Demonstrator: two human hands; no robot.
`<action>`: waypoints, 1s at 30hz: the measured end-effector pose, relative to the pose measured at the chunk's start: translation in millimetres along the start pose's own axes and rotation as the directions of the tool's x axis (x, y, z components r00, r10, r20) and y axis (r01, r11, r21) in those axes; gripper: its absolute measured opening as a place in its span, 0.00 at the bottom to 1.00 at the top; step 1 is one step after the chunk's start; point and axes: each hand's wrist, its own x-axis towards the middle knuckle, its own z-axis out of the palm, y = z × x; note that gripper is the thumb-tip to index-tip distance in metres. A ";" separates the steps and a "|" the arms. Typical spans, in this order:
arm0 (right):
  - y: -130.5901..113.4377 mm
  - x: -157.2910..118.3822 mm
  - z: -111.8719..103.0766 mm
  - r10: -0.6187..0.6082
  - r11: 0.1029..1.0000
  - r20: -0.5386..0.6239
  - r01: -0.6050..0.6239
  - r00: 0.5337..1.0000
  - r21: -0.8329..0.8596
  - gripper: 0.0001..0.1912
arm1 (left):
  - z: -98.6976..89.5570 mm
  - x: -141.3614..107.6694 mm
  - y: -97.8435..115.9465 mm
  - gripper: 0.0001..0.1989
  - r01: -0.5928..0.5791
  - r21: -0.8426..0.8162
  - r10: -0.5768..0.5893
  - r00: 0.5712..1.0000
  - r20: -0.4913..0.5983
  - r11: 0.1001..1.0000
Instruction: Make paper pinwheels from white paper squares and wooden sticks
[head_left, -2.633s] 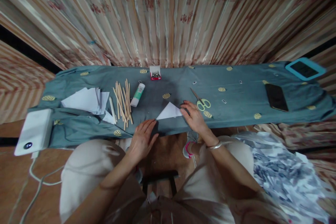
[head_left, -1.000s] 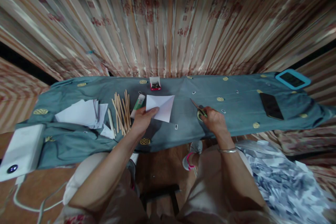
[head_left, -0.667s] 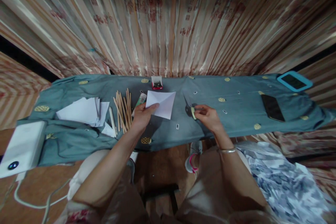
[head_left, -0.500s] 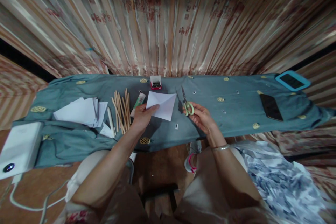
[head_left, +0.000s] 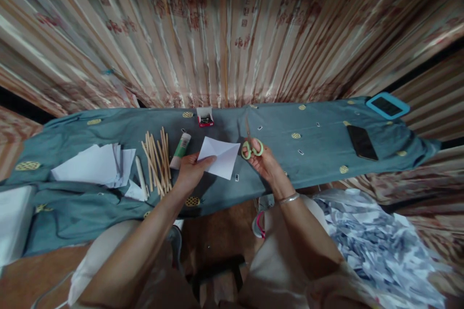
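Gripping the creased paper (head_left: pixel 224 157) over the table (head_left: pixel 319 157) near its left edge in the left hand (head_left: pixel 192 172), with thumb on top, apparently to steady it while leaving most of it uncovered. Holding the scissors (head_left: pixel 249 142) by the green handles in the right hand (head_left: pixel 265 163), just beside the paper's right corner, with blades forward, probably to turn the points away from both hands. Facing a glue stick (head_left: pixel 180 151), wooden sticks (head_left: pixel 158 161) and a paper stack (head_left: pixel 89 168), set to the left, seemingly for easy reach.
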 end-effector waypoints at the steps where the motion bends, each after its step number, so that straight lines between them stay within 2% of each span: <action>1: -0.2 -2.1 1.5 -0.009 1.000 0.007 0.010 1.000 -0.024 0.23 | 0.6 -1.4 0.7 0.20 0.011 0.001 -0.011 1.000 0.006 1.000; 9: 3.3 -8.3 6.8 -0.021 0.988 0.040 0.027 0.999 -0.155 0.33 | 3.6 -6.0 1.6 0.18 0.085 0.128 -0.091 0.995 0.036 0.988; 17: 9.5 -6.7 3.3 0.015 0.977 0.023 -0.010 1.000 -0.212 0.38 | -6.4 -1.3 -8.1 0.21 0.065 0.277 -0.081 0.996 0.045 0.959; 22: 9.1 -6.6 4.2 0.005 0.975 0.001 -0.005 1.000 -0.220 0.37 | -5.0 -2.9 -5.9 0.20 0.049 0.339 -0.077 0.995 0.069 0.939; 30: 7.0 -9.2 2.9 -0.039 0.962 -0.022 0.031 0.999 -0.272 0.31 | -0.9 -5.2 -7.6 0.15 0.043 0.235 -0.061 0.995 0.072 0.971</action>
